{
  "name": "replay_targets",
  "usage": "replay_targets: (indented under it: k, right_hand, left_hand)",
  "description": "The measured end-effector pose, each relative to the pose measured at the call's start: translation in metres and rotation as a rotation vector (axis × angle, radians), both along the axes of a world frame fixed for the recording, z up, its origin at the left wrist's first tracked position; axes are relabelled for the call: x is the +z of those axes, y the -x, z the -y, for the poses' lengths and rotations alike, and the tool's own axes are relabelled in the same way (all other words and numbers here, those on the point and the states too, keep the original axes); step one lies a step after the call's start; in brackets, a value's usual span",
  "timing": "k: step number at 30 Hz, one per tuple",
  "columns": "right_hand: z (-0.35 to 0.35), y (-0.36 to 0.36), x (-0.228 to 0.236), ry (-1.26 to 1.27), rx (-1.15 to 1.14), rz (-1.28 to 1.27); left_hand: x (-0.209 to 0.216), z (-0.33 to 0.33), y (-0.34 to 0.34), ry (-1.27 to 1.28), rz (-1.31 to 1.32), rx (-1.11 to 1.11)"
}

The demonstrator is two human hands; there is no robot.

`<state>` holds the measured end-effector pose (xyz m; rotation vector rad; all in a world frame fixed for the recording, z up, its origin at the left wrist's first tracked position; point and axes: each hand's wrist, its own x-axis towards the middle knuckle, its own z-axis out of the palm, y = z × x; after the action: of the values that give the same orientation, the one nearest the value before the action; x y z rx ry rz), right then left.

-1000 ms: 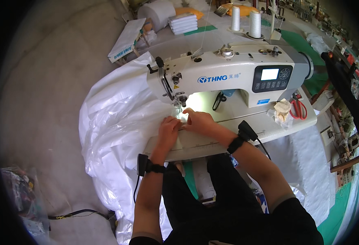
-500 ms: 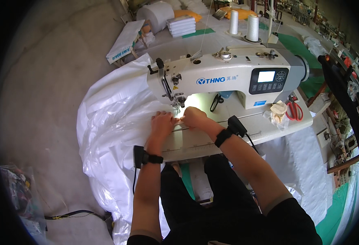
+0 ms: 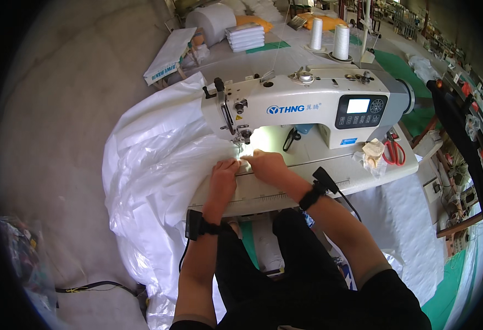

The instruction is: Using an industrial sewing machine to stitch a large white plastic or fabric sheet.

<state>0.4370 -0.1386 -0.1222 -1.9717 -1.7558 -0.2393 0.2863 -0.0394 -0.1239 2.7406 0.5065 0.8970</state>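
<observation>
Both hands are close together on the bed of a white sewing machine (image 3: 302, 107), just on my side of its lit needle area. My left hand (image 3: 226, 172) has its fingers drawn together at the front of the presser foot (image 3: 240, 147). Beside it, my right hand (image 3: 269, 165) pinches with thumb and forefinger, the tips almost meeting the left ones. What lies between the fingertips is too small and bright to make out. A large white plastic sheet (image 3: 153, 159) spreads in folds to the left of the machine and hangs down past my left forearm.
Red-handled scissors (image 3: 395, 153) and a beige crumpled scrap (image 3: 373, 149) lie at the right end of the machine bed. A dark clip-like tool (image 3: 291, 139) is under the arm. Two white thread cones (image 3: 341, 42) stand behind. A cable (image 3: 95, 285) runs along the floor at left.
Both hands have shifted slightly toward me and to the right. The left fingers, more spread before, are now drawn closer together. The white sheet looks nearly the same.
</observation>
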Motion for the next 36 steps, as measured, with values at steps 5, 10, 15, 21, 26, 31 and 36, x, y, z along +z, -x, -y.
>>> replay_targets:
  k: [5,10,15,21,26,31,36]
  right_hand:
    - [0.013,0.004,-0.004,-0.1,0.001,0.047]
    - [0.005,0.0,0.003,-0.01,0.0,-0.009]
    - [-0.005,-0.004,0.011,0.116,-0.031,-0.034]
    - [-0.012,-0.003,-0.008,-0.062,-0.074,-0.032]
    - [-0.013,0.0,-0.01,-0.031,-0.108,-0.025]
    - [-0.005,0.001,-0.014,-0.047,-0.134,-0.06]
    - [0.035,0.032,-0.001,0.15,0.083,-1.372]
  left_hand:
    - [0.004,-0.003,-0.001,0.008,-0.037,-0.019]
    - [-0.001,-0.012,-0.005,-0.029,-0.028,-0.004]
    - [-0.002,-0.026,-0.016,-0.011,-0.029,0.025]
    - [-0.006,-0.036,-0.024,-0.074,-0.047,0.055]
    - [0.009,-0.034,-0.018,-0.261,-0.178,0.121]
    - [0.028,-0.053,0.041,-0.456,-0.264,0.394]
    - [0.067,-0.059,0.126,-0.432,-0.069,0.335]
